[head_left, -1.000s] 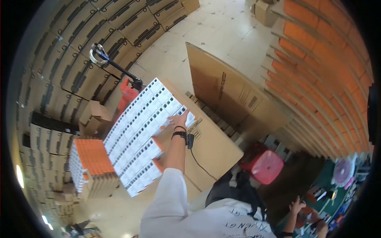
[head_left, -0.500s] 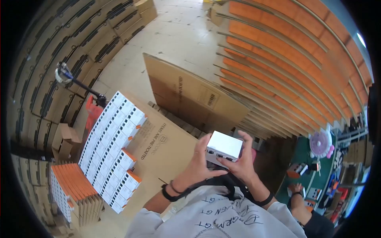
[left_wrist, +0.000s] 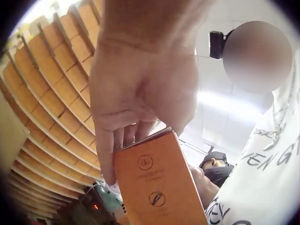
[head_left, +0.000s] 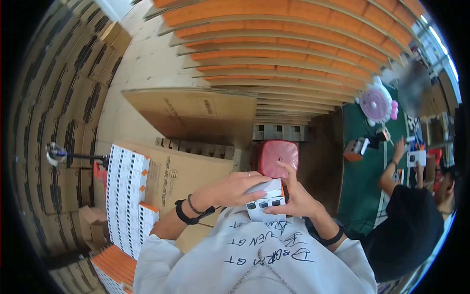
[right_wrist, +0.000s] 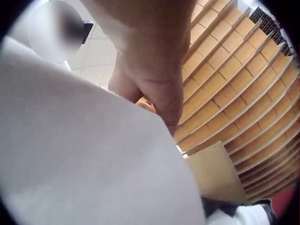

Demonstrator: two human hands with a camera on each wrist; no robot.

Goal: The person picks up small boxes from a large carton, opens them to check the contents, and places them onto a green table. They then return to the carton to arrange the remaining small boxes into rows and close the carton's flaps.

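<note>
In the head view a small white box is held close before the chest; dark product pictures line its front. My left hand grips it from the left, with fingers over its upper part. On the right, my right hand holds it with the thumb across the front. The left wrist view shows an orange face of the box with two round printed marks, beneath my left hand. In the right wrist view the shirt hides most of the box, and my right hand reaches behind the cloth.
White boxes stand in rows on a large brown carton at left. A red stool is just ahead. Flat cardboard leans before orange stacks. Another person works at a green table on the right.
My left hand left the rows of white boxes, and both hands came together on one white box. The box then moved closer to the chest and turned, while the view swung right.
</note>
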